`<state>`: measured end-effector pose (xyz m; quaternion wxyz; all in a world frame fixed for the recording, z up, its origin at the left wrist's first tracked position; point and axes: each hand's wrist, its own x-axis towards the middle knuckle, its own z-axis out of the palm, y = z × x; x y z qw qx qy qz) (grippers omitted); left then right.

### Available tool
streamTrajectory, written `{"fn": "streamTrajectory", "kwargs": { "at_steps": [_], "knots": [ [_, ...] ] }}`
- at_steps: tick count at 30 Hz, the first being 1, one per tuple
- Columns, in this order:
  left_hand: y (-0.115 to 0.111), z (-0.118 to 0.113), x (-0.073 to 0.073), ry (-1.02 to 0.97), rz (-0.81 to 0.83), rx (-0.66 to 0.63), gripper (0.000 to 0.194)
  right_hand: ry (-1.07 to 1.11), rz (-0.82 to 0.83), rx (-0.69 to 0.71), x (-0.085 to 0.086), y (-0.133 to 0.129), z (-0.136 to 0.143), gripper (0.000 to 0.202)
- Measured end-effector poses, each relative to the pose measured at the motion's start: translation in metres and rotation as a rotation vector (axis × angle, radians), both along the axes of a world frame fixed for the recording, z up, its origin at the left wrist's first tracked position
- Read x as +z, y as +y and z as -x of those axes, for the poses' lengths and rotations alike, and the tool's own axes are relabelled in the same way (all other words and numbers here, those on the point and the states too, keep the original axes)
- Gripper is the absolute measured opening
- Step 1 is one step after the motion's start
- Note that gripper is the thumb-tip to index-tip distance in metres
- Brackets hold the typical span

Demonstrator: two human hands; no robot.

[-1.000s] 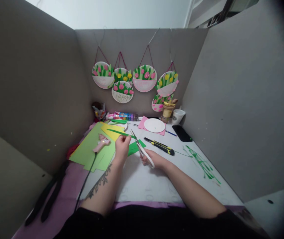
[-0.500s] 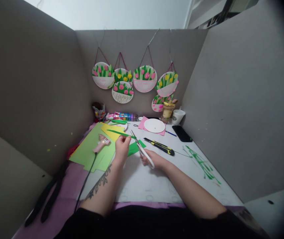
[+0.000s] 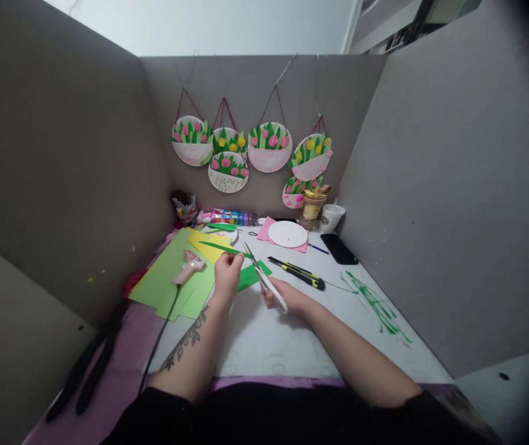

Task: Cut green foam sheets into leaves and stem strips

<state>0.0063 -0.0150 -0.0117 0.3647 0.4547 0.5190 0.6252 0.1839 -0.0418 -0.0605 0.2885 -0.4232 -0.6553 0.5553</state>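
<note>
Pinched between the fingertips of my left hand (image 3: pixel 228 272) is a narrow green paper strip (image 3: pixel 215 245), whose pointed end reaches out to the left over yellow paper. My right hand (image 3: pixel 283 294) is closed around white-handled scissors (image 3: pixel 271 289). Their slim blades point up and to the left, slightly parted, at the right end of the strip. Whether the blades touch the strip I cannot tell. Under and between the hands lies a piece of green paper (image 3: pixel 248 277) on the white table sheet.
Light green sheets (image 3: pixel 162 281) and a pink glue gun (image 3: pixel 190 269) with a cord lie left. A yellow-black utility knife (image 3: pixel 298 272), a phone (image 3: pixel 339 248) and green scraps (image 3: pixel 376 306) lie right. A white paper plate (image 3: pixel 287 234) rests behind; decorated plates (image 3: pixel 270 159) hang on the back partition.
</note>
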Motion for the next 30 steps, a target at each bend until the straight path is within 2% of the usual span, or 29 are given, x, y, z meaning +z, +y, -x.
{"fn": "streamTrajectory", "kwargs": {
  "at_steps": [7, 12, 21, 30],
  "knots": [
    [-0.001, 0.0, 0.001, -0.018, 0.008, -0.005, 0.027, -0.014, 0.02, -0.001, -0.002, 0.001, 0.0, 0.016],
    [0.0, 0.0, 0.001, -0.017, 0.008, -0.001, 0.026, -0.004, -0.027, 0.032, 0.004, -0.002, -0.001, 0.021],
    [-0.001, 0.002, 0.005, -0.002, -0.022, -0.004, 0.028, -0.02, -0.083, 0.065, 0.01, -0.005, -0.005, 0.039],
    [0.001, 0.003, 0.004, -0.011, -0.045, -0.028, 0.029, 0.006, -0.06, 0.071, 0.017, -0.007, -0.008, 0.059]
  ]
}}
